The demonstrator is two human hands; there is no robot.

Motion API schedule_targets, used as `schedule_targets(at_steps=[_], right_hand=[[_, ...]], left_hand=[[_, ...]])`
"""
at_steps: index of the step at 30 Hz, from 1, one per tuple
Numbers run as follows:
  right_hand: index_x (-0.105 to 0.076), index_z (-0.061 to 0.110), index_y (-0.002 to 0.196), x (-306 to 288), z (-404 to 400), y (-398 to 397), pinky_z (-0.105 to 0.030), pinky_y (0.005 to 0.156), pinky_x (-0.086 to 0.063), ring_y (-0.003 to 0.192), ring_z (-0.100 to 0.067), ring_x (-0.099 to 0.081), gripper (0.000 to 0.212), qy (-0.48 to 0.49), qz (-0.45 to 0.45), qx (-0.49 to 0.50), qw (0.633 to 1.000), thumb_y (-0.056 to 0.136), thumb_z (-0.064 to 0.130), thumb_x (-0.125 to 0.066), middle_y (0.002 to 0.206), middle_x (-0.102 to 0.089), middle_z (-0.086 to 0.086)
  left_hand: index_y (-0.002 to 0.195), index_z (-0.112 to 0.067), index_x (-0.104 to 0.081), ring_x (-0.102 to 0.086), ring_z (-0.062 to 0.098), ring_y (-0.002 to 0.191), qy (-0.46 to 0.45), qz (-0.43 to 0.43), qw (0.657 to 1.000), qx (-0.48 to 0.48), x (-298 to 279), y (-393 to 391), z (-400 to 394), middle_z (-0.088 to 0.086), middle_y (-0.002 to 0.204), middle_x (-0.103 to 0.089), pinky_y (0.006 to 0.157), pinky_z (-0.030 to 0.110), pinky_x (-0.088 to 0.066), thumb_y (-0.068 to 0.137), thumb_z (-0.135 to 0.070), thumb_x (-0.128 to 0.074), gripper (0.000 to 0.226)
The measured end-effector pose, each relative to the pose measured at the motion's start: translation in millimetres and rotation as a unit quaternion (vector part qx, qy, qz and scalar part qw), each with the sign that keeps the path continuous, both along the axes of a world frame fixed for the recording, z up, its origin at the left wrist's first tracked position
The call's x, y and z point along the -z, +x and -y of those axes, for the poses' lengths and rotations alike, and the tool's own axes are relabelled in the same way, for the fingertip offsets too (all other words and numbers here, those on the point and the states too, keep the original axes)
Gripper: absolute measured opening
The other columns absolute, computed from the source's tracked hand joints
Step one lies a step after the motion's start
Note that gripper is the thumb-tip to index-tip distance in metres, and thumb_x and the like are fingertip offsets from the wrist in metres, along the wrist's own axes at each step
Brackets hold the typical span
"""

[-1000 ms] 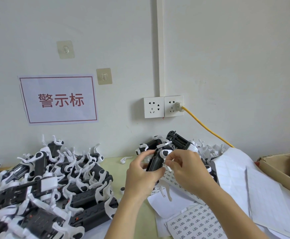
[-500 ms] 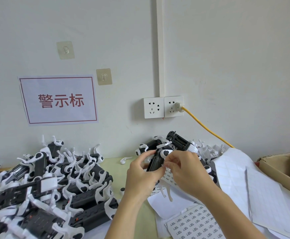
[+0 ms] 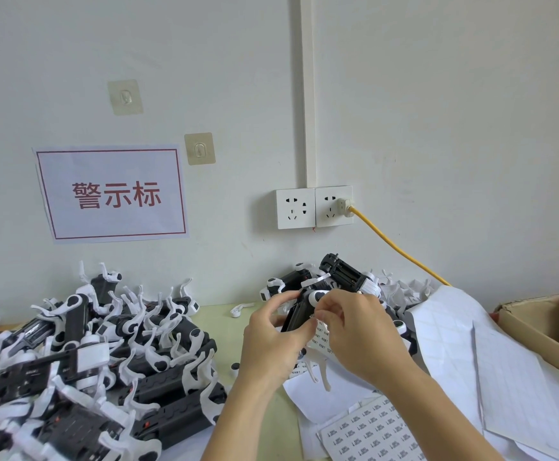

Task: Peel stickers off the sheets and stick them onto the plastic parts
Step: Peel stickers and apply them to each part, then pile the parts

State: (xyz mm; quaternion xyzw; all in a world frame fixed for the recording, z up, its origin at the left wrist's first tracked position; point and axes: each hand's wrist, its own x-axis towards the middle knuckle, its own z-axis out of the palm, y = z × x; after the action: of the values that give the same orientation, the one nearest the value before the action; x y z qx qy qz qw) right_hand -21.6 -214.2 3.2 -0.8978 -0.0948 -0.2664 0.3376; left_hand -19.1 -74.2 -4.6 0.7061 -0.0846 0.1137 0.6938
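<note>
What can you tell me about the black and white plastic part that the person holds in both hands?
The plastic part is a black, ribbed body with white curved pieces, one bearing a black oval spot. It looks like hard moulded plastic. It is held above the table, tilted, in front of a pile of similar parts. The left hand grips its lower left side, and the right hand pinches at its right side, where something small and pale shows; whether that is a sticker is unclear. Thin white legs hang below the hands.
</note>
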Motion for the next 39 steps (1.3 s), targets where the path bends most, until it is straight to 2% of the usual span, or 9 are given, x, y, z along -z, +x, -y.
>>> schedule_targets(at_steps=[7,13,19,23,25,30,39], right_hand=[[-0.071,0.024,0.091,-1.4,-0.1,-0.7,-0.039,0.073,-0.054,0.082,-0.012,-0.063,0.015,-0.006,-0.001,0.000,1.000,0.096,0.017,-0.059,0.081,-0.071,0.010],[-0.070,0.024,0.091,-1.6,-1.4,-1.3,-0.037,0.070,-0.052,0.078,-0.015,-0.062,0.015,-0.020,0.004,0.009,1.000,0.097,0.020,-0.058,0.079,-0.070,0.008],[-0.071,0.026,0.095,-0.8,-4.0,-1.9,-0.033,0.069,-0.049,0.081,-0.015,-0.061,0.015,-0.034,0.017,0.018,0.999,0.098,0.023,-0.057,0.083,-0.070,0.010],[-0.070,0.029,0.091,1.5,-6.4,-2.4,-0.025,0.058,-0.039,0.069,-0.011,-0.052,0.013,-0.035,0.049,0.032,0.998,0.096,0.025,-0.058,0.066,-0.054,0.018],[-0.071,0.030,0.090,1.8,-8.0,-3.2,-0.026,0.057,-0.039,0.066,-0.010,-0.049,0.012,-0.037,0.062,0.042,0.997,0.095,0.026,-0.061,0.061,-0.049,0.019],[-0.075,0.029,0.086,0.8,-9.8,-6.1,-0.032,0.062,-0.050,0.067,-0.011,-0.058,0.011,-0.033,0.094,0.057,0.993,0.091,0.025,-0.066,0.071,-0.069,0.011],[-0.076,0.029,0.084,-0.1,-11.5,-6.6,-0.034,0.061,-0.051,0.070,-0.015,-0.062,0.011,-0.049,0.109,0.080,0.990,0.089,0.026,-0.067,0.072,-0.071,0.009]], left_hand=[[0.092,-0.052,-0.069,-0.064,0.015,0.054,0.001,-0.003,1.000,-0.001,0.1,0.6,0.3,0.000,0.080,-0.074,0.043,0.018,-0.042,0.077,-0.020,-0.084,0.039],[0.089,-0.058,-0.066,-0.066,0.015,0.055,0.011,-0.001,1.000,-0.009,0.2,1.3,0.3,-0.005,0.078,-0.073,0.044,0.018,-0.043,0.078,-0.027,-0.083,0.038],[0.094,-0.055,-0.067,-0.063,0.016,0.054,0.008,-0.001,1.000,-0.020,2.6,3.6,0.8,0.000,0.080,-0.073,0.045,0.020,-0.042,0.078,-0.027,-0.083,0.036],[0.095,-0.053,-0.068,-0.061,0.018,0.053,0.005,0.007,1.000,-0.028,3.6,4.8,1.1,0.001,0.075,-0.072,0.046,0.022,-0.044,0.080,-0.018,-0.079,0.039],[0.095,-0.053,-0.067,-0.063,0.020,0.054,0.010,0.014,0.999,-0.031,3.4,5.0,1.0,0.000,0.074,-0.072,0.048,0.025,-0.047,0.080,-0.015,-0.077,0.041],[0.095,-0.051,-0.068,-0.063,0.022,0.055,0.014,0.022,0.999,-0.030,3.3,4.3,1.4,0.002,0.074,-0.073,0.049,0.027,-0.049,0.080,-0.015,-0.076,0.040],[0.097,-0.049,-0.069,-0.062,0.021,0.054,0.000,0.012,1.000,-0.027,3.0,3.1,1.6,0.003,0.079,-0.073,0.049,0.026,-0.047,0.081,-0.017,-0.076,0.037]])
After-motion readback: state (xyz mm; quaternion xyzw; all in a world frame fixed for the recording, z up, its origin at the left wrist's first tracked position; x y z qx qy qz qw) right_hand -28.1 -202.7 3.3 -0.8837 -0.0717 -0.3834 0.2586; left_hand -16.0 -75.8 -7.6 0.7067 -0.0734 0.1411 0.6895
